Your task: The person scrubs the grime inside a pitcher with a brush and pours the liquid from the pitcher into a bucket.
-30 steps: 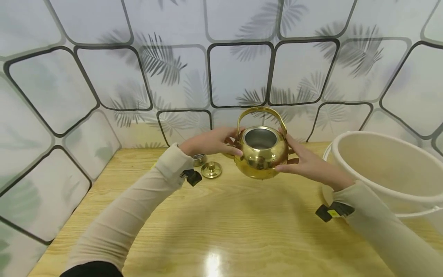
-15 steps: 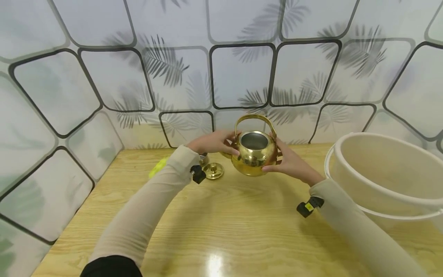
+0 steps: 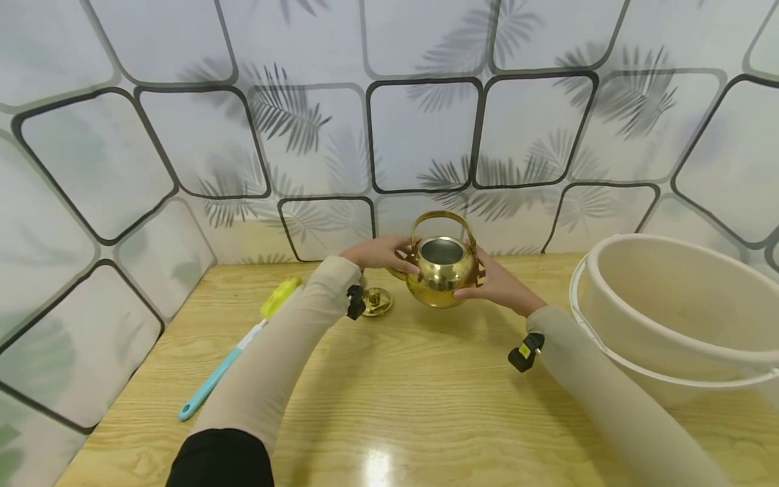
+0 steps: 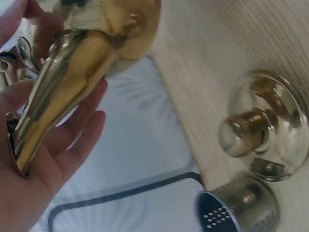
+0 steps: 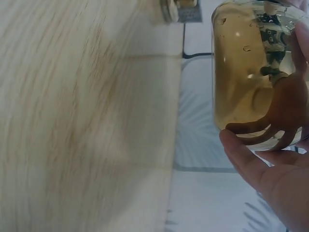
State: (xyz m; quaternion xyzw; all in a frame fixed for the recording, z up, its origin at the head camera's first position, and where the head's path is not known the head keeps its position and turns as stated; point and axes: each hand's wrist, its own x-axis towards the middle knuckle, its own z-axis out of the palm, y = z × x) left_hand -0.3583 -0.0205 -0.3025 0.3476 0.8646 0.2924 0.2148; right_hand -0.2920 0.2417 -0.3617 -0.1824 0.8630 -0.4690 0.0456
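A shiny gold teapot [image 3: 439, 287], lidless and with its hoop handle raised, is held upright between both hands near the back of the table. My left hand [image 3: 385, 253] grips its spout side; in the left wrist view the spout [image 4: 65, 92] runs across the palm with fingers beyond it. From the other side, my right hand [image 3: 504, 285] clasps the round body, thumb at the front. The right wrist view shows fingertips against the mirror-like teapot wall [image 5: 239, 82]. Left of the teapot lies its knobbed gold lid [image 3: 379, 302], beside a perforated metal strainer [image 4: 251, 205] partly behind my left wrist.
A brush with a blue handle [image 3: 213, 382] and yellow head [image 3: 280, 295] lies left of my left forearm. On the right stands a large cream bucket [image 3: 675, 338] with its bail handle hanging down. A patterned wall [image 3: 420, 135] borders the wooden table [image 3: 414, 392] at the back.
Both hands have lowered the teapot and shifted it a little to the left, away from the bucket. My left forearm has moved right, uncovering the brush.
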